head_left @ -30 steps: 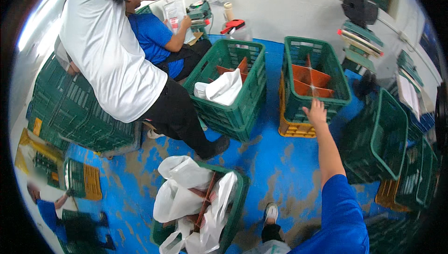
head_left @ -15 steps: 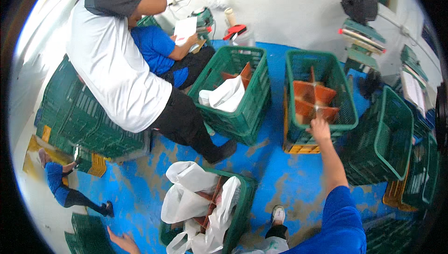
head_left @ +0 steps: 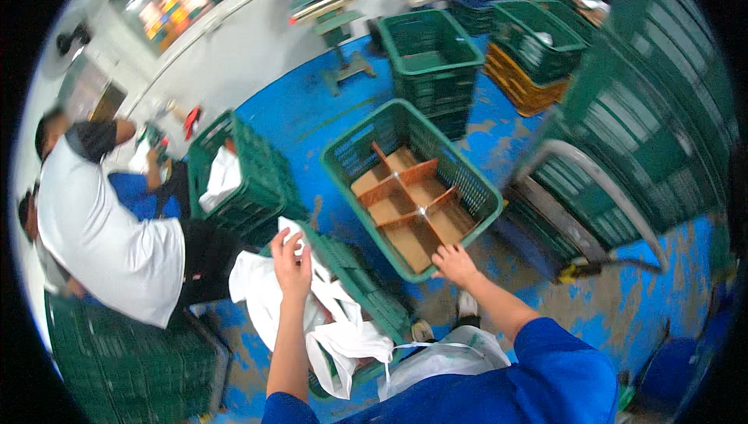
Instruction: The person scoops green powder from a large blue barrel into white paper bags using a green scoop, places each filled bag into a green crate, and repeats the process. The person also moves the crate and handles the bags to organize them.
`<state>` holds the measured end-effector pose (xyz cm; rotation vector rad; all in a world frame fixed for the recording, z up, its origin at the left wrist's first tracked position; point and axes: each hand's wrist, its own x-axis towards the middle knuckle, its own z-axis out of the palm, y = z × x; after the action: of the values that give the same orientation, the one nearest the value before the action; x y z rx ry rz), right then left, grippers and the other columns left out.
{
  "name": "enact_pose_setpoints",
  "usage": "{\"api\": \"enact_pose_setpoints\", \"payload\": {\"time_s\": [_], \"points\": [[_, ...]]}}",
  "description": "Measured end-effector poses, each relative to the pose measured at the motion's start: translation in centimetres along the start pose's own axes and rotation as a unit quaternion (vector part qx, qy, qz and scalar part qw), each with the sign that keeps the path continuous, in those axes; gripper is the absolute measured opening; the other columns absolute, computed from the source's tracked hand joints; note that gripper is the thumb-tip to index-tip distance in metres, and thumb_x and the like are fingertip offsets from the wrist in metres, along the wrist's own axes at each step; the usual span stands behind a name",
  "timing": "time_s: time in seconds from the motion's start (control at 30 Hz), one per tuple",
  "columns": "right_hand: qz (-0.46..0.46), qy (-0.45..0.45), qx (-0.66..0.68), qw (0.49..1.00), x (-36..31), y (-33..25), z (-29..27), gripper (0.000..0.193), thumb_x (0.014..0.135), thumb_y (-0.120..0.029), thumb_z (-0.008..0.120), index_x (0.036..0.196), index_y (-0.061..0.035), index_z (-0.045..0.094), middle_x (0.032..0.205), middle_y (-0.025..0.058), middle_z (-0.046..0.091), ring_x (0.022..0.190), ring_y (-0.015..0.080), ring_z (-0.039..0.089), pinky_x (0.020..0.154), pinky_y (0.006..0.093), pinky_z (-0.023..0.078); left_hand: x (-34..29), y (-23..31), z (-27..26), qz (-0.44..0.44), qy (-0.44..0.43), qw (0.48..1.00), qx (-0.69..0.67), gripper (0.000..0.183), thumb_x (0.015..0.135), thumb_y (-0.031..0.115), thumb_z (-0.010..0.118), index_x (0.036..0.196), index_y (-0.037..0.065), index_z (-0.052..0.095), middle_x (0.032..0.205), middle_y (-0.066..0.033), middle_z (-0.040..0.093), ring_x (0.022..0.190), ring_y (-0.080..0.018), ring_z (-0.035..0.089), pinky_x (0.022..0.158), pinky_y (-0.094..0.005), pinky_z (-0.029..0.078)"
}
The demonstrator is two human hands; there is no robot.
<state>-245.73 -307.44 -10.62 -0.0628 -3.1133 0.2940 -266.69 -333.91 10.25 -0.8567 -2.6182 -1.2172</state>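
Observation:
A green plastic crate (head_left: 340, 161) with orange dividers (head_left: 397, 182) forming compartments stands in front of me, brown sheets at its bottom. My right hand (head_left: 455, 263) grips its near rim, the fingers curled over the edge. At my left a second green crate (head_left: 347, 260) is loaded with white plastic bags (head_left: 261, 288) that spill over its sides. My left hand (head_left: 292, 268) is raised over these bags, fingers bent and apart. White plastic shows right behind its fingertips; whether they touch it cannot be made out.
A person in a white shirt (head_left: 117, 225) leans at the left, near a seated person in blue. Another green crate (head_left: 269, 167) stands beside them. Stacked crates (head_left: 432, 62) are at the back, a bench machine (head_left: 327, 7) by the wall, and a metal trolley handle (head_left: 615, 182) at the right.
My view has swung to the right. The divided crate is now nearer, off its orange stack, with my right hand on its rim. My left hand has risen over the white bags.

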Motion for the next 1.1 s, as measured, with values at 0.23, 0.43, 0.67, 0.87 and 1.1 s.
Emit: {"api": "enact_pose_setpoints", "payload": {"time_s": [0.23, 0.43, 0.67, 0.87, 1.1], "points": [[0.094, -0.05, 0.082, 0.991, -28.1, 3.5, -0.4, 0.045, 0.067, -0.038, 0.07, 0.099, -0.0114, 0.053, 0.1, 0.007, 0.051, 0.104, 0.0264, 0.048, 0.097, 0.0405, 0.036, 0.7, 4.4, 21.5, 0.159, -0.16, 0.957, 0.18, 0.046, 0.075, 0.018, 0.068, 0.116, 0.004, 0.052, 0.119, -0.0178, 0.05, 0.11, -0.0342, 0.047, 0.093, -0.0414, 0.04], [0.137, -0.153, -0.012, 0.979, -58.9, 10.2, -2.5, 0.029, 0.071, -0.017, 0.06, 0.099, -0.0165, 0.051, 0.111, 0.0046, 0.052, 0.107, 0.0256, 0.05, 0.105, 0.0452, 0.032, -12.7, 10.9, 35.3, 0.0, -0.512, 0.844, 0.158, 0.078, 0.07, 0.05, 0.069, 0.124, -0.002, 0.048, 0.12, -0.0231, 0.054, 0.114, -0.0347, 0.05, 0.093, -0.0403, 0.04], [0.766, 0.374, 0.043, 0.521, -81.9, 4.3, -4.2, 0.053, 0.084, -0.019, 0.056, 0.129, -0.001, 0.036, 0.13, 0.0224, 0.037, 0.119, 0.0398, 0.036, 0.104, 0.0501, 0.025, -46.7, 28.2, 44.0, -0.28, -0.342, 0.867, -0.23, 0.045, 0.087, 0.031, 0.06, 0.119, 0.004, 0.043, 0.078, -0.0044, 0.055, 0.062, -0.0153, 0.053, 0.042, -0.0281, 0.041], [0.769, 0.406, 0.381, 0.313, -80.2, 4.1, -0.2, 0.077, 0.081, -0.029, 0.062, 0.132, 0.0103, 0.02, 0.134, 0.0332, 0.027, 0.126, 0.0436, 0.027, 0.104, 0.0455, 0.025, -62.8, 48.2, 57.2, -0.252, -0.244, 0.926, -0.141, 0.064, 0.085, 0.039, 0.061, 0.129, -0.001, 0.037, 0.121, -0.0219, 0.048, 0.11, -0.0336, 0.046, 0.089, -0.0427, 0.04], [0.886, 0.321, 0.156, 0.296, -101.4, 26.2, -0.9, 0.051, 0.089, -0.017, 0.05, 0.13, 0.0029, 0.029, 0.115, 0.0277, 0.053, 0.092, 0.0444, 0.056, 0.079, 0.0489, 0.045, -62.8, 69.2, 77.6, 0.149, -0.358, 0.921, -0.031, 0.05, 0.087, 0.044, 0.053, 0.107, -0.002, 0.057, 0.104, -0.0194, 0.058, 0.095, -0.0367, 0.055, 0.081, -0.0424, 0.043]]}}
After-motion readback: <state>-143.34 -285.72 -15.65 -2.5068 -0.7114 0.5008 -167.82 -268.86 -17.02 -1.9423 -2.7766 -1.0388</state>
